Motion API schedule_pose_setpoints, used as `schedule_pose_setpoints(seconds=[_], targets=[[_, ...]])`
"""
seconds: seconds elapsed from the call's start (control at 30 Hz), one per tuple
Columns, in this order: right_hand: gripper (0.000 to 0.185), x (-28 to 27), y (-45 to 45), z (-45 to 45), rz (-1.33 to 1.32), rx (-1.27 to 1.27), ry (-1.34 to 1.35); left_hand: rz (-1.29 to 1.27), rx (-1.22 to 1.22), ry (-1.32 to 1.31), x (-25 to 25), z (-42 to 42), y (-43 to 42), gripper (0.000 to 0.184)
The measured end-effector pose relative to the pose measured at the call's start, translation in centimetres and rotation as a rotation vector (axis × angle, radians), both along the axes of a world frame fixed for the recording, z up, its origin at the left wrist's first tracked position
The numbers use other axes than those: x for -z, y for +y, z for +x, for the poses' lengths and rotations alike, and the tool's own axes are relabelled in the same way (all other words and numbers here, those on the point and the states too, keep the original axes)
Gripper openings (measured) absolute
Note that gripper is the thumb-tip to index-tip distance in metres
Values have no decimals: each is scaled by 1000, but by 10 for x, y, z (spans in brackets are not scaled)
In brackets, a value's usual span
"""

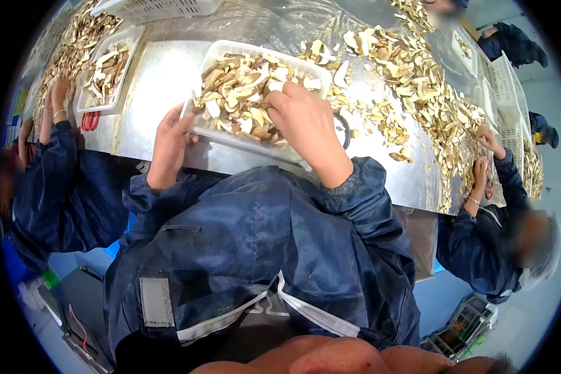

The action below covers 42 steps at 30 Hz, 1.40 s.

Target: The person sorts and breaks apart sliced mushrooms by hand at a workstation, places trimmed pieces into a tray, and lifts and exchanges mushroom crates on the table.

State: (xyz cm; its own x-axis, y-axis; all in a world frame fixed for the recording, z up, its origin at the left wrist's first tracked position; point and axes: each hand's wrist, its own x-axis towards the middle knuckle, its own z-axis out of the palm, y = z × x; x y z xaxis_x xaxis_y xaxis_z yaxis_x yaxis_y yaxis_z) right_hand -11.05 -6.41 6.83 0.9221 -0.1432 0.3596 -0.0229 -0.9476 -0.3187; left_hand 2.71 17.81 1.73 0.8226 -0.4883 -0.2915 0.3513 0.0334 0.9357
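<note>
A white plastic tray [230, 47] full of sliced mushrooms [237, 87] sits at the near edge of the metal table, in front of my body. My left hand [171, 142] grips the tray's left near corner, thumb by the rim. Over the right part of the tray, my right hand [305, 124] has its fingers curled down among the slices, closed on mushroom slices; the fingertips are partly hidden. Just right of my right wrist lies a black ring-shaped handle [345, 129], partly covered by the wrist.
Loose mushroom slices [411, 75] spread over the table on the right. A smaller tray [131, 47] and red-handled scissors [90, 120] lie left. Co-workers' hands [491, 141] [58, 93] work at both sides. White baskets [505, 87] stand at the far right.
</note>
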Motion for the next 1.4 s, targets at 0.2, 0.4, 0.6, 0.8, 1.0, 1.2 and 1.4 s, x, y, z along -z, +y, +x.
schedule_pose_setpoints(seconds=[0.2,0.4,0.6,0.8,1.0,1.2,1.4], targets=[[4,-10,0,10,-148,-79,-45,6,14,3,-2,2,-2,37],[4,-9,1,17,-214,-100,-18,2,12,11,0,5,0,39],[10,-5,-7,21,-171,-154,-45,11,24,5,1,6,2,38],[12,-10,-19,13,-72,-163,-116,25,-4,21,-4,3,-2,37],[20,-23,-29,-31,361,49,-355,-17,-14,53,-17,3,-3,36],[14,15,-60,-117,640,470,-392,-129,22,26,-64,21,-13,40],[16,59,-41,-149,827,620,-306,-405,-94,-100,-138,76,-53,27]])
